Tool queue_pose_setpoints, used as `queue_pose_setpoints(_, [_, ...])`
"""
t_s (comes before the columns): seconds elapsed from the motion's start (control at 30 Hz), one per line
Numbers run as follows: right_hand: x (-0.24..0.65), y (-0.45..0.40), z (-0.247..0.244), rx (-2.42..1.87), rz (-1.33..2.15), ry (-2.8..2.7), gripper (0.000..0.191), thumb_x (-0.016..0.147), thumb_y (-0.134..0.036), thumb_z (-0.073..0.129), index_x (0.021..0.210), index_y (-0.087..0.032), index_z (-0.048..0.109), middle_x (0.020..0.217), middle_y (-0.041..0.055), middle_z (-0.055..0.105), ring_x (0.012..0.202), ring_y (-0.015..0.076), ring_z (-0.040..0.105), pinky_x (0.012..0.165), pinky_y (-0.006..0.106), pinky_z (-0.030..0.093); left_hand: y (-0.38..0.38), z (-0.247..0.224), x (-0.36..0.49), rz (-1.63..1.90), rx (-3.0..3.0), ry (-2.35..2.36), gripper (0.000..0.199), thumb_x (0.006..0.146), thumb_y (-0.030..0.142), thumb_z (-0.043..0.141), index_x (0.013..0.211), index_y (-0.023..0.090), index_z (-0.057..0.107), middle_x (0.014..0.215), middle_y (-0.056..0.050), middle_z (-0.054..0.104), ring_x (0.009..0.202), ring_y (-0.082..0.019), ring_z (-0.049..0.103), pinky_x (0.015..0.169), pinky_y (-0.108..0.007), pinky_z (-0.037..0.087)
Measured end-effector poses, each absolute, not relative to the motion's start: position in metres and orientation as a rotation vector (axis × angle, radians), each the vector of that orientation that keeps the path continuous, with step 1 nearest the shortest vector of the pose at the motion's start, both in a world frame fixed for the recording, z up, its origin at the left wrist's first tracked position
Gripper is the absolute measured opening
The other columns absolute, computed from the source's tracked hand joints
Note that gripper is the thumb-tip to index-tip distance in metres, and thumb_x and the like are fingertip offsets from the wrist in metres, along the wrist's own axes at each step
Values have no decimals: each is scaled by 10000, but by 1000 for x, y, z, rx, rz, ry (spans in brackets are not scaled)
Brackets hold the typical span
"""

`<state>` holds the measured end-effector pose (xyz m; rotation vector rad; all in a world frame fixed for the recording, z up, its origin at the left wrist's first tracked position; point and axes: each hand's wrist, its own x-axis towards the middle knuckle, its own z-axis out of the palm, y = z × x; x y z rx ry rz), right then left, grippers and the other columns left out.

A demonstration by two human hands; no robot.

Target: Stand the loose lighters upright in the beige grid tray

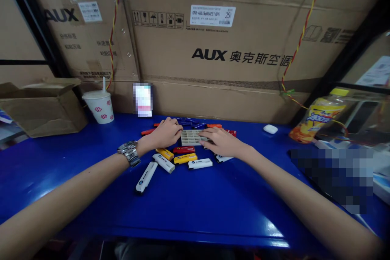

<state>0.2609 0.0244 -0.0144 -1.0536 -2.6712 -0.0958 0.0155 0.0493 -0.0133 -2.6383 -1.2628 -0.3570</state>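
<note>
A pale tray (190, 137) with a grid of small compartments lies on the table between my hands. My left hand (167, 132) is at its left edge, fingers curled together; whatever they hold is hidden. Over the right part of the tray rests my right hand (221, 142), its fingers stretched out and apart. In front of the tray lie a red lighter (184, 150), a yellow lighter (185, 158) and several white ones, among them one white lighter (200, 164) and, farther left, another white lighter (146, 177). Behind the tray are several blue lighters (185, 122).
On the blue table (189, 203), a paper cup (99, 107) with a straw and an open cardboard box (42, 109) stand left. A lit phone (143, 99) leans against the large carton (243, 85). To the right are a white case (270, 129) and a drink bottle (319, 115).
</note>
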Motion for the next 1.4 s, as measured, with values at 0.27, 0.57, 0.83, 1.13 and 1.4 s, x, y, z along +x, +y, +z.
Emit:
queue_pose_setpoints(0.27, [271,33,-16,-1003,-29,-2576,422,946,-237,315,1293,-127,529,1310,132,568,1213,235,518,1004,435,421,41,-13,17,-383,-2659,-1287,400,943,389,326,1131,188,615,1079,-117,622,964,-270,520,807,-415,403])
queue_pose_setpoints(0.57, [304,73,-4,-1423,-62,-2522,324,820,-111,420,983,-111,699,1005,134,708,921,247,641,852,393,476,48,-9,-7,-151,-2476,-1475,322,896,327,400,1062,171,627,1113,-137,595,970,-307,513,758,-422,417])
queue_pose_setpoints(0.83, [293,97,-13,-1537,-64,-2627,365,674,-125,612,1028,-164,692,916,124,702,896,263,614,726,355,483,52,-21,-5,-202,-2484,-1551,322,862,316,451,1100,164,604,1132,-169,585,987,-314,523,761,-434,434])
queue_pose_setpoints(1.13, [289,77,-3,-1483,-144,-2450,213,794,-227,548,986,-142,587,920,133,654,809,235,589,703,361,441,51,-21,3,-135,-2514,-1487,297,912,233,360,1092,112,564,1131,-212,575,1005,-351,522,775,-481,416])
queue_pose_setpoints(1.4, [261,60,-8,-1097,212,-2076,317,842,-295,508,1131,-170,474,957,86,654,800,189,602,735,338,461,50,-19,5,-162,-2511,-1425,294,921,183,317,1082,126,556,1052,-190,632,959,-302,555,787,-458,405])
